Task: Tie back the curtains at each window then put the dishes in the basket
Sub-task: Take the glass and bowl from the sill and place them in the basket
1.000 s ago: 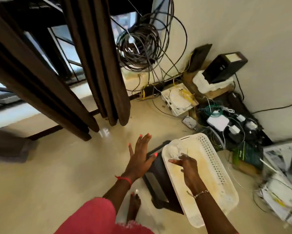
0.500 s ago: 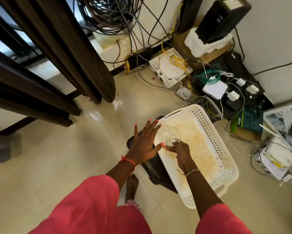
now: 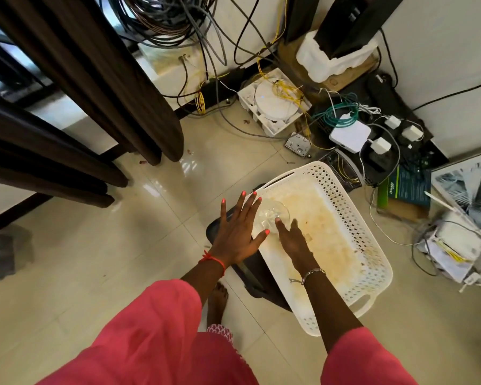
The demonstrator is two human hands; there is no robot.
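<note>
Your left hand is spread flat, fingers straight, over the left rim of the white basket, which sits on a dark stool. Your right hand reaches into the basket, fingertips at the clear glass bowl lying in its far left corner. Whether they pinch the bowl or merely touch it cannot be told.

Before me, tangled cables crowd the wall, a white router beside a green cable coil.
</note>
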